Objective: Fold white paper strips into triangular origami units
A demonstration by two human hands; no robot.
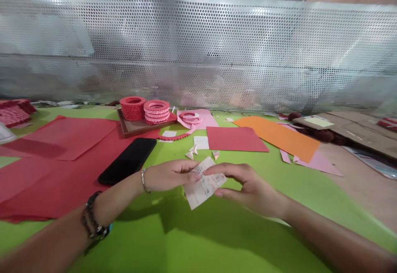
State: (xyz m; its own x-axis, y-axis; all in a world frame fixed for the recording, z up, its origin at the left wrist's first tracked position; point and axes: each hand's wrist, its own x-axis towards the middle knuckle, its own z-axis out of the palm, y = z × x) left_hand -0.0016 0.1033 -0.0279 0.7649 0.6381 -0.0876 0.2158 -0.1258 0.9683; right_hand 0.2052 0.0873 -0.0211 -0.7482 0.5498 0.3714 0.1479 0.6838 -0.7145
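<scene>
A small white paper slip [197,191] with printing and handwritten marks is held tilted above the green tabletop. My left hand [169,176] pinches it from the left, thumb on top. From the right, my right hand [248,186] has its index finger on the slip's face and its thumb below, close to the right edge. Just beyond the slip lie several small folded paper triangles [192,150] and a square white paper [201,142]. A black phone [127,161] rests to the left of my left hand.
Red paper sheets [58,182] cover the left side. Stacks of red rings [132,109] and pink rings [156,113] stand on a brown tray [145,128]. A red sheet [237,139] and an orange sheet [282,138] lie beyond my hands. A perforated metal panel [198,49] borders the back.
</scene>
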